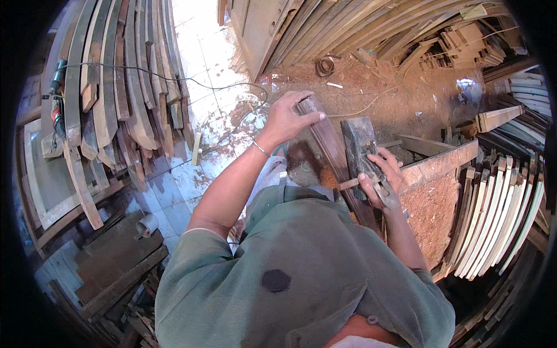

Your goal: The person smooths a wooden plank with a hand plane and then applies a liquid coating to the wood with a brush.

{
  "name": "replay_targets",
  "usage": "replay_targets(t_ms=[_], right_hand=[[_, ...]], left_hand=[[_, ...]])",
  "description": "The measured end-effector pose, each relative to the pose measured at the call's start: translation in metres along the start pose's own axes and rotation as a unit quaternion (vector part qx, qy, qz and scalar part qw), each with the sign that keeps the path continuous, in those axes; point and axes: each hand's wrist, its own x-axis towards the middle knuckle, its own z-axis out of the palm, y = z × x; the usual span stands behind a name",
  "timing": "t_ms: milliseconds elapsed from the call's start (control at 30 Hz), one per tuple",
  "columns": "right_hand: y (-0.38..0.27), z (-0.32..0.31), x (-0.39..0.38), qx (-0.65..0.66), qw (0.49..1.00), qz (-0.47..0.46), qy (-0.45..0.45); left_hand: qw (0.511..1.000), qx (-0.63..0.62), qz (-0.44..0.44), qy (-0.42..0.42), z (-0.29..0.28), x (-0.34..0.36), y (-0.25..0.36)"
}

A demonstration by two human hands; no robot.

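Note:
My left hand grips the upper end of a long dark reddish wooden board, which slants down toward my body. My right hand is closed on a dark, worn hand plane beside the board, with a thin wooden crossbar sticking out to its left. The board's lower end is partly hidden behind the plane and my body. Beside my right forearm is a rough wooden bench with a boxed-in top.
Stacked planks with a corded tool lie at left, dark boards below. More timber lines the back; pale strips stand at right. Cables and shavings lie on the floor.

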Motion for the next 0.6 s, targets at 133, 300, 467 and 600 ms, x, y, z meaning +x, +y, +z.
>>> replay_targets(t_ms=[133,300,467,600], right_hand=[[-0.018,0.006,0.004,-0.008,0.999,-0.038,0.010],[-0.027,0.019,0.015,-0.043,0.995,-0.085,-0.030],[0.032,0.039,-0.012,0.046,0.989,0.088,-0.110],[0.016,0.036,0.008,-0.058,0.987,0.085,-0.125]], left_hand=[[0.995,-0.044,-0.075,-0.047,-0.004,0.016,0.002],[0.980,-0.117,-0.133,0.091,-0.011,0.028,-0.008],[0.925,0.035,0.378,-0.028,0.027,0.001,0.097],[0.945,0.057,0.284,-0.150,0.063,-0.022,0.115]])
